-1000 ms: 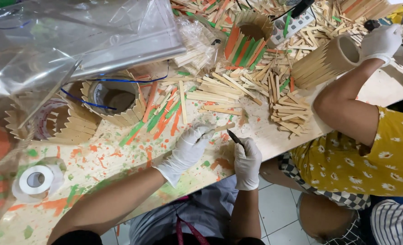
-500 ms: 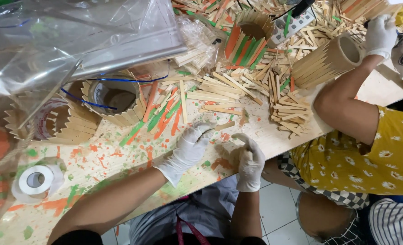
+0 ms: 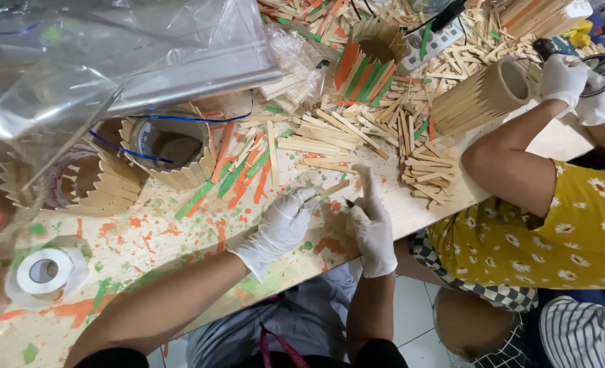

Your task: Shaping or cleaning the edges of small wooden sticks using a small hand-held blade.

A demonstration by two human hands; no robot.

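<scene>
Left hand (image 3: 282,228) pinching a wooden stick (image 3: 334,188) at the paint-spattered counter (image 3: 146,235) edge; right hand (image 3: 373,228) closed on a dark tool, identity unclear. Likely hazard: tool slipping into gloved fingers.

Craft workshop: paint-spattered table (image 3: 146,235), wooden sticks (image 3: 330,133)

Paint-splattered table (image 3: 146,238) under wooden sticks (image 3: 330,133), tape roll (image 3: 43,270)
</scene>
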